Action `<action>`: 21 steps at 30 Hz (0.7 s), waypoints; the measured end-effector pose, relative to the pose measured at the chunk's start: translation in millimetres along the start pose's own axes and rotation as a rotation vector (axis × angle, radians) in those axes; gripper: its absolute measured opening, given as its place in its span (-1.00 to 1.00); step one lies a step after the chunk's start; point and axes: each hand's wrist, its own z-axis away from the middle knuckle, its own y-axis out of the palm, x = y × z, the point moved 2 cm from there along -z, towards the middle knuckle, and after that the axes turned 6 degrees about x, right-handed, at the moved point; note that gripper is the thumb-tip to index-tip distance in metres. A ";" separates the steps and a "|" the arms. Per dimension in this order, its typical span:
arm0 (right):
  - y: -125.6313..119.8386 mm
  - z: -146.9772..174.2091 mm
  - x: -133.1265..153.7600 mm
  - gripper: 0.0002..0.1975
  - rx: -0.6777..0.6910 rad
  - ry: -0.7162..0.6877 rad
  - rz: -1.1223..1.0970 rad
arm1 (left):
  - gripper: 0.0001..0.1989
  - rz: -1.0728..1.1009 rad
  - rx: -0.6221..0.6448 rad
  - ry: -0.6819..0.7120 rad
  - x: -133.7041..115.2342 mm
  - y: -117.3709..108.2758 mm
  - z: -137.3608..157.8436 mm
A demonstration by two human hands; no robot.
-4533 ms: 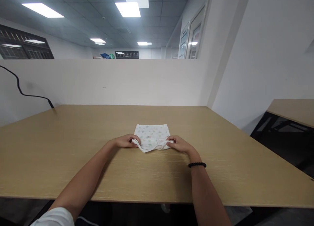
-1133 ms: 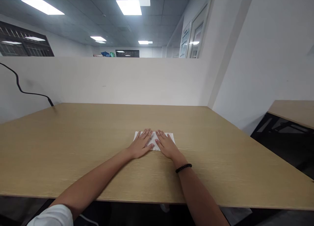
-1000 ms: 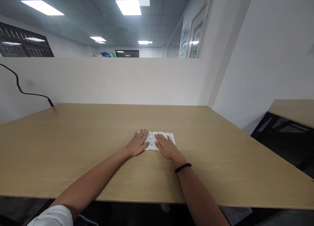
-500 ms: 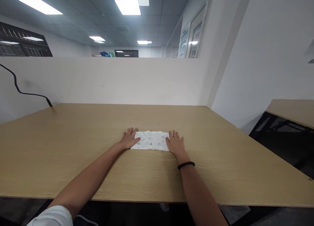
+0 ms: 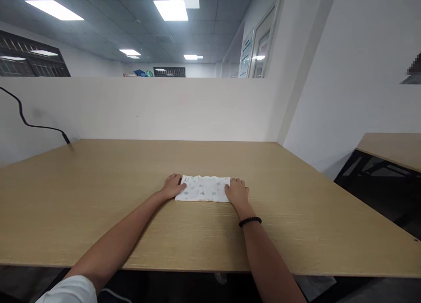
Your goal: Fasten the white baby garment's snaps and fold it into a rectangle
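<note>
A white garment (image 5: pixel 205 190) with small green and grey prints lies folded into a flat rectangle on the wooden table. My left hand (image 5: pixel 173 186) is at its left end, fingers bent at the edge and thumb over the cloth. At the opposite end, my right hand (image 5: pixel 238 191) pinches the edge in the same way, its thumb on top. The fingertips under or behind the edges are hidden. A black braided bracelet (image 5: pixel 250 221) circles my right wrist.
The table (image 5: pixel 131 233) backs onto a low white partition (image 5: pixel 177 110). A black cable (image 5: pixel 42 126) runs down at the far left. Another table (image 5: pixel 394 147) with dark legs stands to the right. A dark pixelated patch shows at the upper right edge.
Both hands had fingers stretched flat at the garment's ends; now the fingers are curled in at its edges. The garment has stayed almost in place.
</note>
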 end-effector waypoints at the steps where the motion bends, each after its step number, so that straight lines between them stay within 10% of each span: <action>1: -0.6 0.0 0.8 -0.69 0.005 -0.003 0.001 | -0.80 0.053 -0.001 0.019 -0.5 1.4 -0.3; 8: -3.1 -0.9 3.4 -0.69 0.034 0.003 -0.080 | -0.68 0.610 -0.088 0.074 1.3 10.7 -5.6; 14: -6.7 6.2 6.6 -0.68 -0.138 -0.050 -0.030 | -0.49 0.568 -0.145 0.036 2.5 13.6 -6.5; 21: -4.4 14.9 28.7 -0.73 -0.153 -0.667 -0.187 | -0.69 0.113 -0.314 0.381 -27.6 -2.2 17.9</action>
